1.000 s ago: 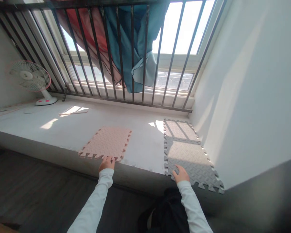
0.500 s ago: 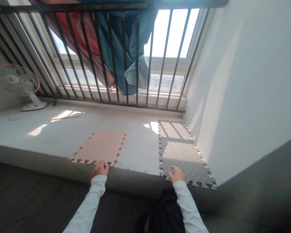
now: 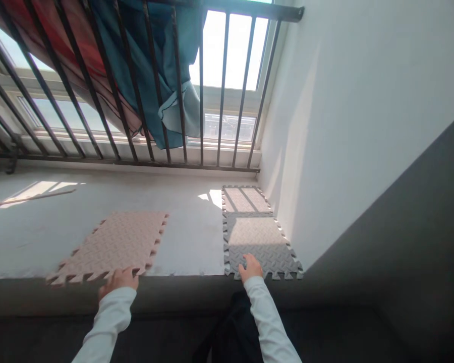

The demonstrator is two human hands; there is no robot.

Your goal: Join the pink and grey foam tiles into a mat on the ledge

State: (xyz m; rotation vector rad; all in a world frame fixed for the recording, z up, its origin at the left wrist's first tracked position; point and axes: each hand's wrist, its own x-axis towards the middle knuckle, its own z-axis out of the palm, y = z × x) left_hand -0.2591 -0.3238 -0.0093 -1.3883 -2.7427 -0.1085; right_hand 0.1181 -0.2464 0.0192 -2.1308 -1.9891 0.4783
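A pink foam mat (image 3: 117,242) with jagged interlocking edges lies on the white ledge, its front edge slightly over the ledge's lip. My left hand (image 3: 118,282) is closed on that front edge near the right corner; the fingertips are partly hidden. To the right, a grey foam mat (image 3: 255,234) lies against the wall, joined at its back to a paler foam mat (image 3: 245,199). My right hand (image 3: 251,267) rests at the front of the grey mat, thumb and fingers apart, holding nothing.
The white ledge (image 3: 189,232) drops off at its front to a dark floor. Black railing bars (image 3: 223,91) stand behind, before a window with a red and blue curtain (image 3: 144,75). A thin strip (image 3: 34,197) lies at left. A white wall (image 3: 344,126) closes the right side.
The view has turned right, so the fan has almost left the picture. Both hands stay by the same mats, the left at the pink mat's edge and the right over the grey mat.
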